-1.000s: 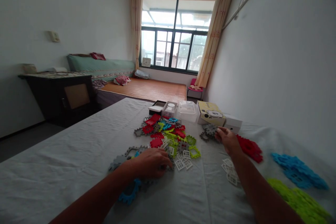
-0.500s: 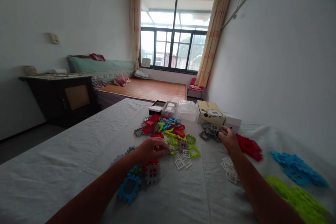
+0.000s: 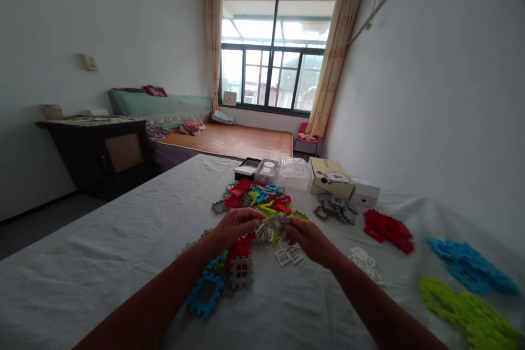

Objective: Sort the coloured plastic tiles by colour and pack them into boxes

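Over the middle of the table, my left hand [image 3: 238, 227] is closed in a pinch; what sits at its fingertips is too small to make out. Close by on its right, my right hand [image 3: 307, 235] grips a grey toothed building piece [image 3: 280, 221] at its edge. Beneath and behind both hands lies a mixed heap of red pieces [image 3: 241, 188], lime, blue and grey ones. White window-shaped inserts [image 3: 283, 256] lie just below my right hand. Nearer my left forearm are a blue frame piece [image 3: 205, 294] and a grey piece with window [image 3: 241, 272].
To the right, separate piles hold grey pieces [image 3: 336, 209], red pieces [image 3: 388, 229], blue pieces [image 3: 471, 265], lime pieces [image 3: 470, 309] and white inserts [image 3: 364, 263]. A yellow box [image 3: 331, 176], a clear plastic container [image 3: 293, 173] and small open boxes [image 3: 248, 168] stand along the back edge.
My right hand has moved left from the grey pile to the middle heap and now holds a grey piece. My left hand has stayed near the heap.
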The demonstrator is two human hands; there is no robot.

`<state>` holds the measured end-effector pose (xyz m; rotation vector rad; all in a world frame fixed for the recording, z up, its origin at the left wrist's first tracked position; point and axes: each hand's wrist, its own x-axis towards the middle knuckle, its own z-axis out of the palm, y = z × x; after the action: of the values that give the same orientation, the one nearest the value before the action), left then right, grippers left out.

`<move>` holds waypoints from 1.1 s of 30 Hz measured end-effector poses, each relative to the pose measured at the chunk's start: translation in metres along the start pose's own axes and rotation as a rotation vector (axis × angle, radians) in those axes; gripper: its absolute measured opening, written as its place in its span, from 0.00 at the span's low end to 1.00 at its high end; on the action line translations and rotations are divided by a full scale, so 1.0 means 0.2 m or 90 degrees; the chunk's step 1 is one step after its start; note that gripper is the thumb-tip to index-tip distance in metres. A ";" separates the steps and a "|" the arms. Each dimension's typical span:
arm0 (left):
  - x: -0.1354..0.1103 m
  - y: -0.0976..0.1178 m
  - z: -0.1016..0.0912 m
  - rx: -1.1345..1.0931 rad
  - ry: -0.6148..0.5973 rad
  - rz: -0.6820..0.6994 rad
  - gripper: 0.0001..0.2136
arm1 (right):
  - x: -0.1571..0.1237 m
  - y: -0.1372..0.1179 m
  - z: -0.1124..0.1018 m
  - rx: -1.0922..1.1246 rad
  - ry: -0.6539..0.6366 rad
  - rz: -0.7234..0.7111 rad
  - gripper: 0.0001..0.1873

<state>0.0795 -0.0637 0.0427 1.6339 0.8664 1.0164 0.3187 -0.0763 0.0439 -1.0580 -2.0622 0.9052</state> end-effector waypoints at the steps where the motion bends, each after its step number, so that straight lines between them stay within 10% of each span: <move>1: 0.01 -0.01 -0.01 -0.005 0.005 0.000 0.18 | 0.01 0.04 -0.05 0.038 0.004 0.015 0.17; 12: 0.01 -0.01 -0.02 0.012 0.016 0.014 0.17 | 0.03 0.54 -0.64 0.106 0.502 0.363 0.19; 26: 0.02 -0.01 -0.07 0.040 0.056 0.038 0.13 | 0.01 0.60 -0.75 -0.173 0.339 0.262 0.12; 33: 0.01 -0.03 -0.05 0.271 0.019 0.099 0.10 | 0.11 0.35 -0.51 -0.231 0.237 0.121 0.14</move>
<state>0.0702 -0.0565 0.0381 2.0748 1.0399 1.0094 0.4162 0.0013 0.0499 -1.5087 -1.8665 0.3808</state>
